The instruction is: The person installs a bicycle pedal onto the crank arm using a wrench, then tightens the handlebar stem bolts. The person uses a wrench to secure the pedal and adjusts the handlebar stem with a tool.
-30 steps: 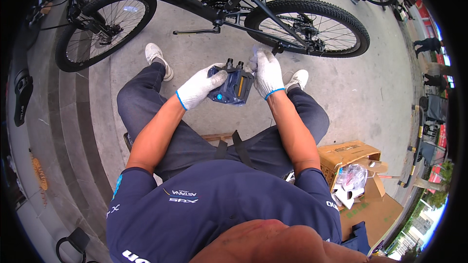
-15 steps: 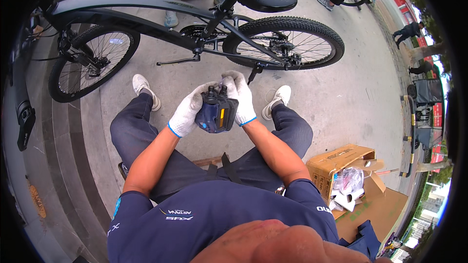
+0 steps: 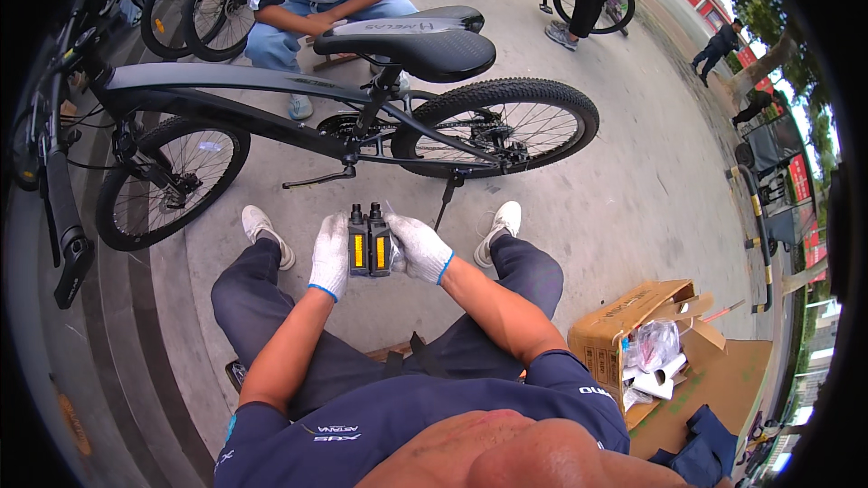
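My gloved left hand is closed around the outer side of a black bicycle pedal with a yellow reflector. A second, matching pedal stands right beside it, and my gloved right hand grips that one. Both pedals have their threaded axles pointing away from me. A bit of clear plastic shows between the second pedal and my right glove. Beyond my hands a black bicycle stands on its kickstand, with a crank arm toward me.
A person sits behind the bicycle. An open cardboard box holding plastic and paper stands at my right, beside flat cardboard. Other bicycles are at the back. Dark stone steps run along the left.
The pedals have been turned and now sit side by side with both reflectors showing. My hands have moved lower and slightly left, and more of the seated person is visible.
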Tool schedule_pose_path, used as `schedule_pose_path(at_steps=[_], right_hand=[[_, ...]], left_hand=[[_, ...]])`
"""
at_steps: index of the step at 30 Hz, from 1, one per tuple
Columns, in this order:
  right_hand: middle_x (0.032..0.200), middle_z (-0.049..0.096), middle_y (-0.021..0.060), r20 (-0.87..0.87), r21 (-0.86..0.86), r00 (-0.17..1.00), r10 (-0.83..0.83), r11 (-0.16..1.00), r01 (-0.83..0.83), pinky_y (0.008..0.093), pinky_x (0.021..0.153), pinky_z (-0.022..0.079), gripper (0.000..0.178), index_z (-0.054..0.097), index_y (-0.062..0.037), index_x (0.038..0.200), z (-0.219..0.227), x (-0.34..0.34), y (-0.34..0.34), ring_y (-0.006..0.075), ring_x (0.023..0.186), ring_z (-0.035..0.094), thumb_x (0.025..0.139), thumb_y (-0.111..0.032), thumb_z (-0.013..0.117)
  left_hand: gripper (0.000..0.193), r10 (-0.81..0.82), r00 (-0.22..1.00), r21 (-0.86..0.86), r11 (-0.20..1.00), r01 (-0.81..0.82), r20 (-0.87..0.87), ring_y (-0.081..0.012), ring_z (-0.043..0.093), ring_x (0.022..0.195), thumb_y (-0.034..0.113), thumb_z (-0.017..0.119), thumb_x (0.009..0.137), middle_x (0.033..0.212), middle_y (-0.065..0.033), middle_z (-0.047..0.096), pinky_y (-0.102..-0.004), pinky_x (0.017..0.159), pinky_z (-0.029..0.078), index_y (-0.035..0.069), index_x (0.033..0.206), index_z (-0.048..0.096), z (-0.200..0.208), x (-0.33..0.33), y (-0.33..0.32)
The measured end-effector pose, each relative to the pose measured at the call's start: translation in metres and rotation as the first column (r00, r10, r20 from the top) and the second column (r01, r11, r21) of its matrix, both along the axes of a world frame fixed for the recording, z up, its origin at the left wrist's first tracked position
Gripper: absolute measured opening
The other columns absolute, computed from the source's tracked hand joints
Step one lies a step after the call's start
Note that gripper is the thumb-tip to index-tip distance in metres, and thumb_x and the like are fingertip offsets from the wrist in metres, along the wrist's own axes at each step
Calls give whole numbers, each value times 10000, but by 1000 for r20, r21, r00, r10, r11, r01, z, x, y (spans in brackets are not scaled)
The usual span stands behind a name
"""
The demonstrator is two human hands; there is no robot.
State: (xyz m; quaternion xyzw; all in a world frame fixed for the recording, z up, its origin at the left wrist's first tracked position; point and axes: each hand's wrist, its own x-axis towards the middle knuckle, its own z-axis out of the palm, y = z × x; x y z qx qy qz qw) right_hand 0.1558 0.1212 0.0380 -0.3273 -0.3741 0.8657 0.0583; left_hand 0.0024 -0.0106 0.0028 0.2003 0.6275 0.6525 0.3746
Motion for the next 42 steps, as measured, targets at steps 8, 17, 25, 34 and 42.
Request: schedule_pose_path(at_steps=[8,17,25,34,42], right_hand=[[755,689,113,124,663,964,-235,742,95,384,576,538,400,683,37,1109,1,1,2,183,621,658,1124,-353,597],[725,511,-29,-121,393,956,-266,872,292,289,444,385,300,566,-137,926,22,12,33,93,541,472,1154,-332,559],[717,544,-12,-159,-104,902,-401,916,388,288,513,442,275,591,-145,938,62,26,29,159,585,544,1116,-353,620],[999,762,64,-890,-184,451,-65,957,-224,364,714,584,325,674,-111,1233,54,37,84,218,856,737,1138,-401,562],[761,504,-30,-290,52,606,-741,620,783,262,458,326,268,573,-171,975,82,70,114,79,538,421,1138,-377,627]], left_hand=[[663,-206,921,-141,976,168,-331,-256,696,1264,380,801,1002,1405,-153,704,-404,1071,561,49,1518,550,20,24,1],[425,41,937,210,970,-121,348,-227,752,1030,70,586,960,1195,-105,746,-379,932,633,-4,1374,650,15,-8,-2],[578,-336,790,495,868,47,513,-247,745,1213,58,634,998,1368,-119,707,-419,1052,636,26,1563,515,29,0,-6],[553,-329,792,626,776,-84,514,-357,658,1367,43,640,1044,1529,-199,613,-511,1163,582,1,1573,484,30,-36,-10],[456,340,798,135,879,-458,497,-397,727,1201,-56,515,927,1330,-181,684,-693,1024,608,87,1353,596,22,-57,-12]])
